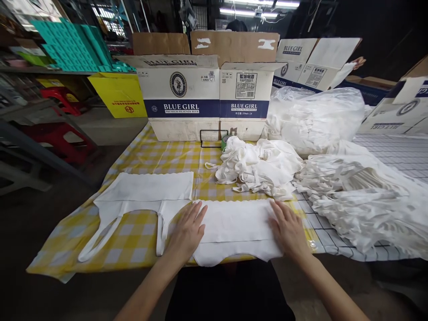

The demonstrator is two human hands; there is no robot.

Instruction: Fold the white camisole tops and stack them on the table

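Observation:
My left hand [187, 232] lies flat with fingers stretched out on the left end of a folded white garment [236, 227] at the table's front edge. On the garment's right end rests my right hand [287, 229], also flat and open. To the left lies another white garment [143, 194] spread out, its two straps trailing toward me. Both pieces sit on a yellow checked tablecloth [133, 156].
A loose heap of white garments [257, 167] lies behind my hands, with more stacked at right [361, 200] and a clear bag of them [314, 116]. Open Blue Girl cartons [200, 98] stand at the back. Red stools [60, 133] stand at left. Another person's hand [358, 62] shows far right.

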